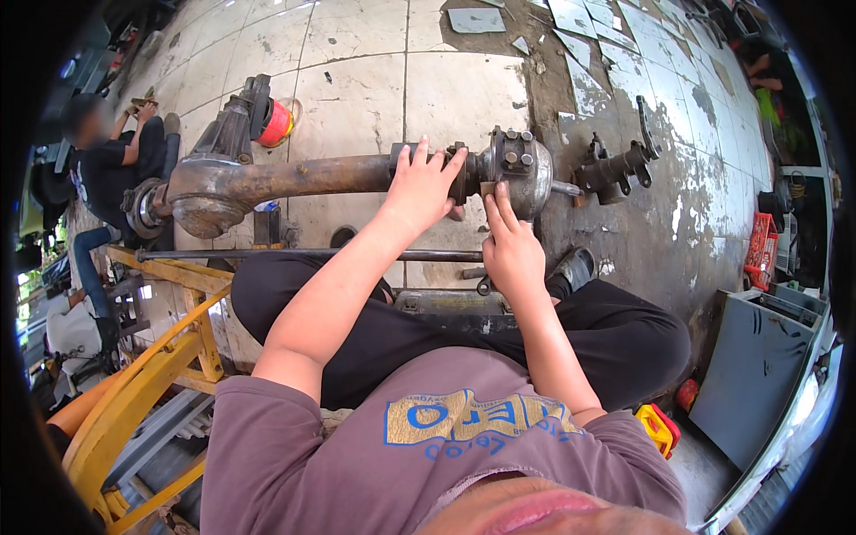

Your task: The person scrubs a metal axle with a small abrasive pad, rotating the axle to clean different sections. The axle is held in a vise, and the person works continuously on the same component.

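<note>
A rusty vehicle axle (303, 177) lies across in front of me, its bulging differential housing (208, 196) at the left and a rounded metal end housing (533, 174) with bolt heads at the right. My left hand (421, 183) rests over the axle near its right-hand flange, fingers spread and touching the metal. Beside it, my right hand (514, 250) presses a small tan piece (488, 189) against the rounded housing with its index and middle fingers. What that piece is made of is too small to tell. Its other fingers are curled.
A long thin rod (357, 255) lies between the axle and my crossed legs. Loose dark metal part (620, 169) lies right, red container (276, 122) behind the axle. Yellow frame (134, 383) and a seated person (116, 160) are left; red crate (761, 250) and grey cabinet (749, 374) right.
</note>
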Available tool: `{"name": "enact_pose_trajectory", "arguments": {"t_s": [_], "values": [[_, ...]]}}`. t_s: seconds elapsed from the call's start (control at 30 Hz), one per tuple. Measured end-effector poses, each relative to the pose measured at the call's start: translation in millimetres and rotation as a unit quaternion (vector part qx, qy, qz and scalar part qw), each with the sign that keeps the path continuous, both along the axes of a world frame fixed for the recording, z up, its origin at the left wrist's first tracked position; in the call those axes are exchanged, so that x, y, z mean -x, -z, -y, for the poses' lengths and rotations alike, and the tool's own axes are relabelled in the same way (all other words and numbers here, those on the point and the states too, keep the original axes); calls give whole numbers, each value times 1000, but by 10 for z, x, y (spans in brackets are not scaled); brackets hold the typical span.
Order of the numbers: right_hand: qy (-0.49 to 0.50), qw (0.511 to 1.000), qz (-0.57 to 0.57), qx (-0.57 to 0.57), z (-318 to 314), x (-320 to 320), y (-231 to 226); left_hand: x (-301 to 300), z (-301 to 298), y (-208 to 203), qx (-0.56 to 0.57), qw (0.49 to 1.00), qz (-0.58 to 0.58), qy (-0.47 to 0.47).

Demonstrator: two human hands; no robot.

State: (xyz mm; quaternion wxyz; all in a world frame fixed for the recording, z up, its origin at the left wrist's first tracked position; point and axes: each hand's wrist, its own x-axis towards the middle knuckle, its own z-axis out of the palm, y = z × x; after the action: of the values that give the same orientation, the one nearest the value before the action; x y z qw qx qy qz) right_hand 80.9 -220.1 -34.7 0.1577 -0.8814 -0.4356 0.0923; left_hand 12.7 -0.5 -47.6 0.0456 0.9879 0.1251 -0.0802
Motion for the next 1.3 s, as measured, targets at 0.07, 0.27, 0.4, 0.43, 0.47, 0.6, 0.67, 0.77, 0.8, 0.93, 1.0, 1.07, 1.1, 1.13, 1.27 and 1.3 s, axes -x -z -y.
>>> {"name": "enact_pose_trajectory", "arguments": {"t_s": [0.07, 0.27, 0.4, 0.43, 0.47, 0.6, 0.67, 0.77, 0.8, 0.93, 1.0, 1.07, 1.1, 1.13, 1.27, 1.3], "values": [[9, 999, 21, -32, -25, 0, 50, 9, 17, -18, 11, 1000, -4, 0], [1, 1000, -17, 3, 27, 24, 3, -2, 40, -26, 5, 1000, -6, 2], [1, 1000, 5, 1, -20, 22, 64, 0, -6, -45, 6, 1000, -1, -4], [-1, 1000, -1, 3, -3, 37, 46, 7, 0, -77, 1, 1000, -9, -4], [-4, 1000, -7, 6, -19, 34, 31, -1, 0, -76, 2, 1000, -8, -3], [-2, 1000, -2, -1, -29, 12, 4, -11, -5, -70, 10, 1000, -14, 2], [-6, 1000, 16, -9, -43, -5, 44, -18, -29, -93, 4, 1000, -8, -4], [-9, 1000, 6, -6, -41, 5, -9, 0, 26, -37, 1, 1000, -17, -2], [-7, 1000, 6, -13, -86, -28, -35, -8, 9, -34, 0, 1000, -19, -1], [5, 1000, 0, -4, -70, -29, 49, -14, -28, -98, 4, 1000, -23, -5], [3, 1000, -13, 0, -8, -3, 46, -10, 12, -41, -3, 1000, -17, -1], [4, 1000, -24, 11, 2, -7, -26, -10, 45, -37, -2, 1000, -15, 5], [6, 1000, -20, -5, -63, -39, -51, -5, -11, -40, -7, 1000, -10, 8], [12, 1000, -20, -12, -62, -38, -46, 3, -8, -45, -5, 1000, -10, 5], [3, 1000, -26, -16, 10, -2, 3, 4, 13, -76, -9, 1000, -17, -1], [3, 999, -42, 14, 31, -24, -36, -5, 8, -41, -9, 1000, -13, -3]]}}
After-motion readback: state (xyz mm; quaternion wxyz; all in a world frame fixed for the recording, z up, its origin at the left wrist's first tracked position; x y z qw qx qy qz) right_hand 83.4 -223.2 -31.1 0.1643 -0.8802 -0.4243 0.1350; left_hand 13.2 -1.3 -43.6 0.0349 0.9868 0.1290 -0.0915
